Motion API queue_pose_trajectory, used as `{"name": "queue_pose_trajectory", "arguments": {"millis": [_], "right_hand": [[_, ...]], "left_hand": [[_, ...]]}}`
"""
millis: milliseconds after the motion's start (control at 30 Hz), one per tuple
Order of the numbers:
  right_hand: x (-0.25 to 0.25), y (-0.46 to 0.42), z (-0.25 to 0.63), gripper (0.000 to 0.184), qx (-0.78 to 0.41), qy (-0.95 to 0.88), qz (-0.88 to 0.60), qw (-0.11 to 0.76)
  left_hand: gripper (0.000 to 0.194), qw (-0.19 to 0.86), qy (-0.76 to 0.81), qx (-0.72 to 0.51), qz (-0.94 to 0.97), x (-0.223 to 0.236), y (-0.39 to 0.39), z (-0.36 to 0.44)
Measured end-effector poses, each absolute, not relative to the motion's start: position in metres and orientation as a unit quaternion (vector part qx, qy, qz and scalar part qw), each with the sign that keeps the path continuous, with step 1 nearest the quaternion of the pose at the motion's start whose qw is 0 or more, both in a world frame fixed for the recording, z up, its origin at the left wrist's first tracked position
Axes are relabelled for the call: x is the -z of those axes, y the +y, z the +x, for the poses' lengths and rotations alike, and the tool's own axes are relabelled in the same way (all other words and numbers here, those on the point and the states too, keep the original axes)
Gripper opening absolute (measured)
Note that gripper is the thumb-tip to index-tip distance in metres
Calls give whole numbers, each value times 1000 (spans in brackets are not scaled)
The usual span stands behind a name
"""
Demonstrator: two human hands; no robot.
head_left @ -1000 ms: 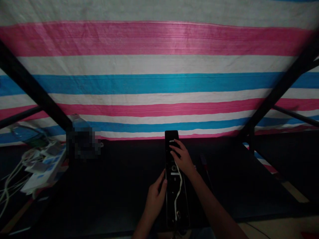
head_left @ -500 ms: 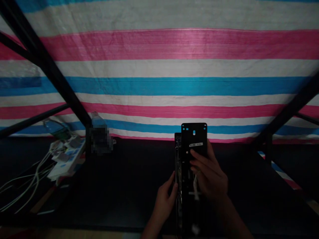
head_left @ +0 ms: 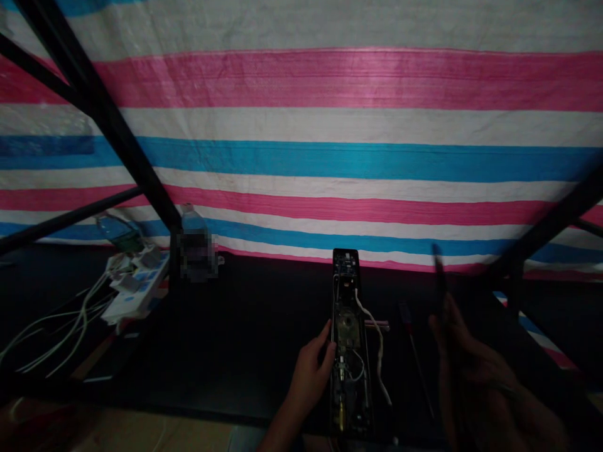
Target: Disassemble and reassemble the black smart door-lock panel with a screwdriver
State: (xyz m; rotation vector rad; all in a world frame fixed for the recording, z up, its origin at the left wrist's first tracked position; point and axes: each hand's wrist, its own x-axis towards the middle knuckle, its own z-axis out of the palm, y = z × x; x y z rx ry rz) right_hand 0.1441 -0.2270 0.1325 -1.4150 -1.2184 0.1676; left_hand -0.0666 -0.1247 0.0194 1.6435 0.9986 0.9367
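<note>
A long black electronic door lock [head_left: 347, 326] lies with its inside exposed, showing a circuit board, thin wires and a brass-coloured part. My left hand [head_left: 313, 364] grips its left edge, fingers and thumb against the housing. A white cable [head_left: 374, 333] runs out of the lock on its right side. Off to the right, my right hand [head_left: 480, 370] is closed on the lock's black back plate [head_left: 440, 270], seen nearly edge-on and blurred. Between the lock and this hand, a screwdriver [head_left: 415, 351] rests on the dark table [head_left: 245, 351].
Small pinkish rods [head_left: 377, 324] lie right of the lock. At left are a white power strip [head_left: 136, 292] with cables [head_left: 70, 326], a phone-like dark slab [head_left: 113, 358] and a clear bottle [head_left: 193, 220]. Black frame bars [head_left: 108, 132] slant before a striped tarp [head_left: 330, 157].
My right hand has lifted the back plate off the lock and carried it right, uncovering the inside, the cable and the screwdriver. My left hand stays at the lock's edge.
</note>
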Motion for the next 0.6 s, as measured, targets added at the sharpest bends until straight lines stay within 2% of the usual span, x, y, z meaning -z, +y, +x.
{"name": "queue_pose_trajectory", "arguments": {"millis": [100, 200, 333, 600], "right_hand": [[-112, -209, 140, 31, -135, -459, -619, 622], [-74, -185, 157, 39, -244, -377, -636, 628], [-24, -166, 185, 50, -306, -332, -647, 615], [0, -156, 212, 51, -254, -381, -681, 572]], "left_hand": [[48, 476, 411, -381, 678, -20, -125, -67], [47, 476, 407, -375, 683, -20, -125, -67], [48, 475, 406, -376, 684, -18, -125, -66], [47, 474, 402, -379, 686, -16, -125, -67]]}}
